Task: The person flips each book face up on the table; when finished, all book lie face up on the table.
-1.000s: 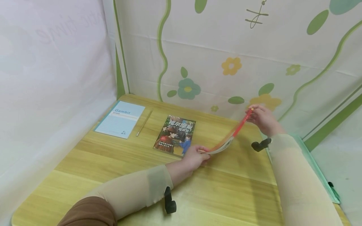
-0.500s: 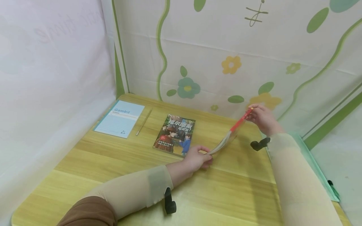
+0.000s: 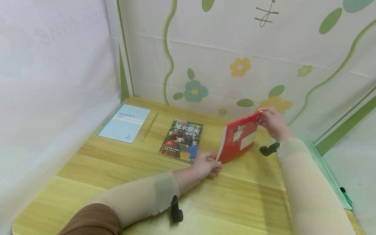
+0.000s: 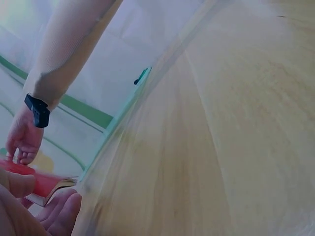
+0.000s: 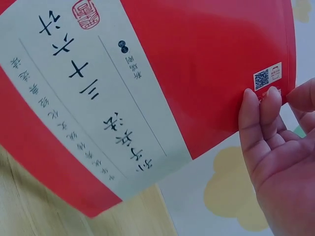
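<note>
A red paperback book (image 3: 238,137) is held above the right part of the table, tilted up on edge and slightly bowed. My left hand (image 3: 204,165) pinches its lower near corner between thumb and fingers. At the far upper corner my right hand (image 3: 273,122) pinches it, thumb and fingertips near a small printed code. The right wrist view shows the red cover (image 5: 197,69) with a pale lettered band. In the left wrist view the book's page edges (image 4: 51,192) stand slightly fanned beside the left fingers. Left of the hands lies a comic-style book (image 3: 180,140), flat on the table.
A pencil (image 3: 149,127) and a light blue notebook (image 3: 124,123) lie on the wooden table (image 3: 111,166) at the far left. Flowered fabric (image 3: 217,65) walls in the back and sides. A green-edged panel (image 3: 326,169) stands by the table's right edge.
The red book was seen nearly edge-on, with its pages curved between the hands. Now it has turned so its red cover faces the head camera. Both hands have stayed almost in place.
</note>
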`<state>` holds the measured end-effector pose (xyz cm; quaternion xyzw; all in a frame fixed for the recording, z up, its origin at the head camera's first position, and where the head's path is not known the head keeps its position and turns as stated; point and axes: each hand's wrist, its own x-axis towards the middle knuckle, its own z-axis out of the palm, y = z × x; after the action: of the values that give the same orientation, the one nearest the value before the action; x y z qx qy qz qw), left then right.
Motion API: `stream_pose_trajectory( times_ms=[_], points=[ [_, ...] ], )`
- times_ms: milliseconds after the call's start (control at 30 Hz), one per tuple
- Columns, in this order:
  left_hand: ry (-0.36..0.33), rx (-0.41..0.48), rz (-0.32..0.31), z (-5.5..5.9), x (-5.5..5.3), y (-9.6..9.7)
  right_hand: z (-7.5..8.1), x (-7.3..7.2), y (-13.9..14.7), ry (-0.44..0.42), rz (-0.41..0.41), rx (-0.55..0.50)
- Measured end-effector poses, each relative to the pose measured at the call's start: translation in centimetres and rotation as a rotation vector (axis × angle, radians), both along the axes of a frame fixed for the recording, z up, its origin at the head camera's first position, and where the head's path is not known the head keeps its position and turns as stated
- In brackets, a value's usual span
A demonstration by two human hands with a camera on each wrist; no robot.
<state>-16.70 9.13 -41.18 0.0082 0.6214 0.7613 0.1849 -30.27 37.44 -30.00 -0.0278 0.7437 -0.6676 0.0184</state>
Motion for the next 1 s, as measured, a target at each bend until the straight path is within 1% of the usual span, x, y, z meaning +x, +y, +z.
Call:
stream_pose_trajectory(
  times_ms=[133, 300, 367, 533, 700, 833, 1000],
  points=[
    [0.026, -0.048, 0.007, -0.3, -0.1, 0.1, -0.5, -0.4, 0.3, -0.004, -0.015, 0.029],
    [0.070, -0.103, -0.004, -0.4, -0.1, 0.1, -1.5, -1.3, 1.1, -0.006, -0.040, 0.048],
    [0.081, -0.128, -0.023, -0.3, 0.0, 0.2, -1.6, -1.4, 1.2, -0.010, -0.054, 0.069],
    [0.082, -0.183, -0.066, -0.1, 0.4, 0.3, -1.5, -1.2, 1.2, -0.037, -0.070, 0.135],
    [0.063, -0.147, -0.103, 0.0, 0.7, 0.7, -1.0, -0.6, 0.6, -0.068, -0.058, 0.166],
    [0.058, -0.127, -0.120, -0.1, 0.8, 0.9, -0.6, -0.2, 0.1, -0.053, -0.048, 0.240],
    [0.059, -0.117, -0.138, -0.1, 1.0, 1.1, -1.1, -0.6, 0.4, -0.056, -0.061, 0.303]
  ],
)
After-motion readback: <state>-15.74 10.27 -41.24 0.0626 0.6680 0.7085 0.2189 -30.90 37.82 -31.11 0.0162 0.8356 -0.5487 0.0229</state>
